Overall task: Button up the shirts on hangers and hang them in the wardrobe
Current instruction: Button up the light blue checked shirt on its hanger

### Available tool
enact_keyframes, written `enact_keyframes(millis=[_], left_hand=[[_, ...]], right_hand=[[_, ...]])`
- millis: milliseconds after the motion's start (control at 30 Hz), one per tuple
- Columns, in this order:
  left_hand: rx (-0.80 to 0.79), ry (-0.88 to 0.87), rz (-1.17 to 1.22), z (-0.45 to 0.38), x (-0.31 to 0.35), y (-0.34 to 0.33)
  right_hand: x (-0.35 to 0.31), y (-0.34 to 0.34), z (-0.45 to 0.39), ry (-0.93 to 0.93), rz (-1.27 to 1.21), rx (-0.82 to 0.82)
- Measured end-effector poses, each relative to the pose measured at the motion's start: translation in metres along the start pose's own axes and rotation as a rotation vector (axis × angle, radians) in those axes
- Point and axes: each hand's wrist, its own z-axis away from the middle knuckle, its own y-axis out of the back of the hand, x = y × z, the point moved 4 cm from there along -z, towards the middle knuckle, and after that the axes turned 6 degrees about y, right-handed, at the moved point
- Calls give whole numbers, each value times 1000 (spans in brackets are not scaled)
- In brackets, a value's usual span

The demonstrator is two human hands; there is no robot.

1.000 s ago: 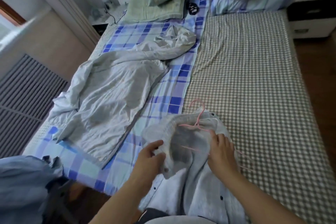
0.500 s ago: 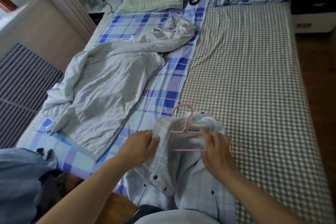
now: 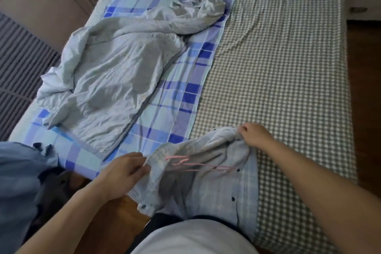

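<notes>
Fingers of the left hand (image 3: 123, 168) and right hand (image 3: 254, 135) pinch opposite edges of a pale checked button-up shirt (image 3: 216, 179) holding a pink wire hanger (image 3: 198, 164), on the bed (image 3: 278, 68).

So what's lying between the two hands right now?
In the head view, the pale checked shirt spans from left hand to right hand, each gripping an edge, with the pink hanger lying on it.

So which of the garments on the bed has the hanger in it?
The pale checked shirt with dark buttons, held by both hands at the bed's near edge, has the pink hanger; the crumpled grey jacket has none visible.
</notes>
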Motion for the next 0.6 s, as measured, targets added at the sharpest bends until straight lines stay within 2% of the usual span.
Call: enact_keyframes(millis=[100,233,333,367,433,500,600], left_hand=[[-10,4,83,18,3,5],[23,-27,105,43,-6,5],[75,66,143,57,-22,4],[94,128,144,59,-30,3],[122,219,150,62,-42,0],[119,217,137,60,-45,-2],[92,113,50,50,-42,-5]], right_hand=[[-15,2,-22,-83,11,-137],[-53,-6,-32,-111,-144,-340],[-69,-27,-29,-62,-112,-441],[-74,-31,-27,-53,-155,-415],[-82,-30,-25,-40,-434,-288],[-89,-19,-15,-31,-627,-187],[-84,23,5,-1,-479,73]])
